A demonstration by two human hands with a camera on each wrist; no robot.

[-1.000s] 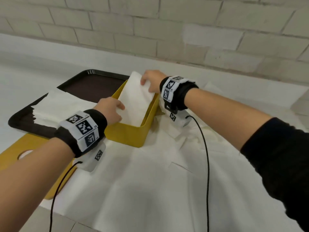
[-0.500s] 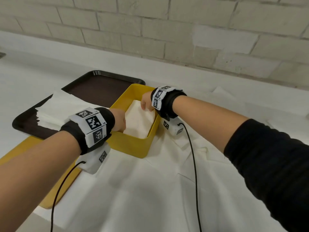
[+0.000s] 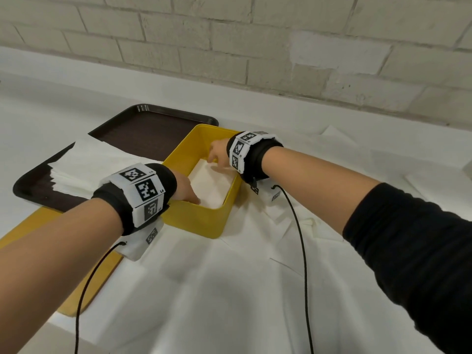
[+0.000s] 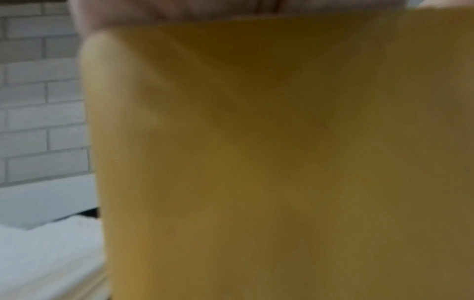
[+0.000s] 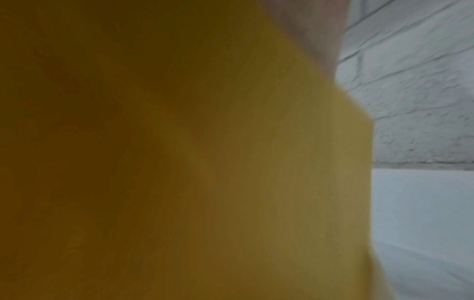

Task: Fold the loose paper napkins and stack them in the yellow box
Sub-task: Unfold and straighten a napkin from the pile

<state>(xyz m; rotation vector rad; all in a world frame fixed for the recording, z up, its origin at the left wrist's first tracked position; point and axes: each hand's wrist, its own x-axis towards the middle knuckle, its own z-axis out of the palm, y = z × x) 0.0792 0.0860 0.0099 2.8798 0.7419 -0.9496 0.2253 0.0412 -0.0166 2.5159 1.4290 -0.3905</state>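
While both reach into the yellow plastic box (image 3: pixel 201 221), left hand (image 3: pixel 187 191) and right hand (image 3: pixel 217 153) touch the folded white paper napkin (image 3: pixel 213 185); finger spread cannot be told.

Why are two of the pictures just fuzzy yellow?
In the left wrist view, the yellow box sits so close to the lens that its wall is out of focus and fills most of the frame; in the right wrist view the same wall looks darker and smeared; the head view is sharp, though wide-angle bending curves the brick wall.
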